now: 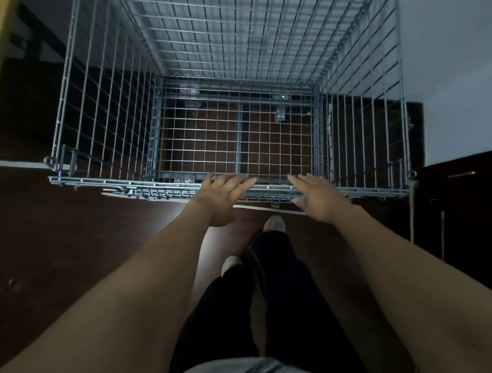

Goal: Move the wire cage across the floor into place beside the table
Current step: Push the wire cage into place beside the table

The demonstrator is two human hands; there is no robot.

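Cage: the wire cage (101, 118) stands on the dark floor (67, 249) right in front of the person, open at the top, nothing inside it.
Where it sits: its right side is just beside a dark piece of furniture (458, 195) and its far end is near a pale wall (455, 68). I cannot tell if that furniture is the table.
Left hand: the left hand (222, 196) lies flat over the near top rim, fingers straight and spread, wrapped round nothing.
Right hand: the right hand (315, 196) is the same, near the other on that rim, fingers straight and slightly apart.
Step in hand: pushing, by my reading; palms at the rim and one foot ahead of the other suit a shove away from the body.
Next move: probably an even push from both palms, steering the right side along the furniture without snagging it.
Count: one cage, two hands on it, two pale shoes (274, 224), and two metal fittings (281, 114) under the far end, maybe wheels.
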